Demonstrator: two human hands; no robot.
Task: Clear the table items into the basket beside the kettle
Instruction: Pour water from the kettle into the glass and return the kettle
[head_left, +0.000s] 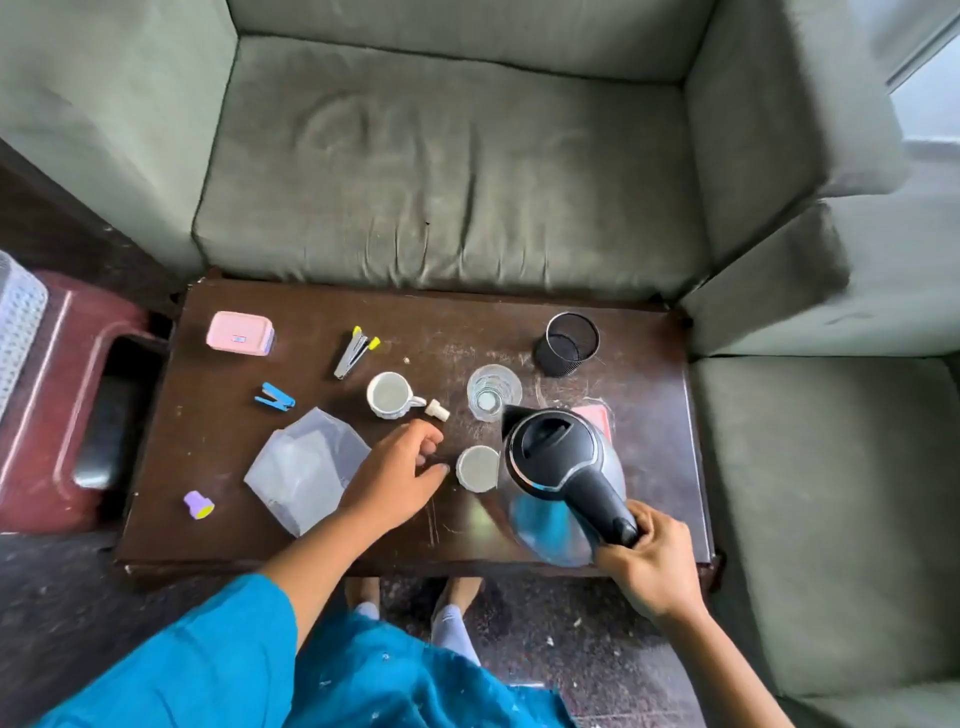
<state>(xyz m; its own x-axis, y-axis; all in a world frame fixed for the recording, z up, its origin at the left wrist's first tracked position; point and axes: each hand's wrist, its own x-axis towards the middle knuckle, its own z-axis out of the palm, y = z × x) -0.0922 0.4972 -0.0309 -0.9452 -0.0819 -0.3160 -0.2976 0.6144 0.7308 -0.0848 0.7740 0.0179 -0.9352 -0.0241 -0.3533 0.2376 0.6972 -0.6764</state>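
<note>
Right fingers: wrapped tight round the black handle of the steel-bodied electric kettle with a black lid (558, 460); the right hand (652, 564) is seen at the near right edge of the dark brown wooden counter (218, 467).
Left fingers: loosely curled and slightly apart, clamped on nothing; the left hand (397, 475) is held palm down over the middle of the counter, its thumb pointed at the small round white lid (478, 468).
Kettle: tilted, spout directed toward the clear drinking glass (492, 391); whether it rests on the counter cannot be told.
Round white lid: laid flat between the left thumb and the kettle, just beside both.
Small white stopper (437, 410): found just beyond the left fingers, beside the handle of the white ceramic cup (390, 395).
Clear plastic bag (306, 470): spread flat to the left of the left hand, partly covered by the wrist.
Black mesh cylindrical basket (567, 344): stood upright at the far right of the counter, beyond the glass and the kettle.
Pink item (595, 418): partly hidden behind the kettle.
Far left items: a pink rectangular lidded box (240, 333), a metal clip tool with yellow tips (356, 351), a blue stapler-like clip (275, 397), and a small purple and yellow cap (198, 505) near the front left corner.
Surroundings: a grey-green sofa (441, 182) is set behind the counter and a maroon plastic stool (62, 395) to its left.
</note>
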